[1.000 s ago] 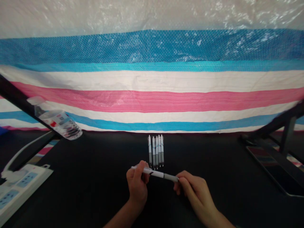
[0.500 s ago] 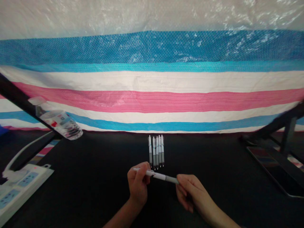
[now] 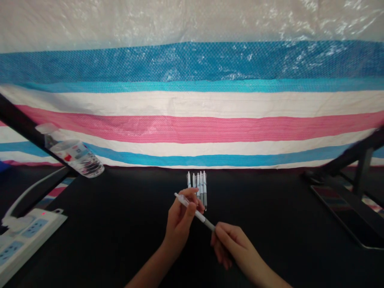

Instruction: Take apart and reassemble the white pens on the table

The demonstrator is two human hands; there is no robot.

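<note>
A white pen (image 3: 200, 216) with a grey grip slants between my two hands above the black table. My right hand (image 3: 232, 244) pinches its grey end between thumb and index finger, the other fingers curled below. Farther up the barrel, my left hand (image 3: 180, 224) holds the pen with its thumb against the side; its other fingers reach forward past the barrel. Just beyond the left fingers lie several matching pens (image 3: 201, 186) side by side, clip ends pointing away. The left fingers cover the lower parts of some of them.
On the left are a white power strip (image 3: 28, 236) with a cable and a tilted clear water bottle (image 3: 79, 158) by a black bar. A dark phone or tablet (image 3: 345, 216) lies at right near a black stand (image 3: 364, 168). Striped sheeting (image 3: 192, 130) hangs behind the table.
The held pen has tilted more steeply, its white end swinging away from me. My left hand has moved forward and opened its fingers somewhat over the row; my right hand has shifted slightly left.
</note>
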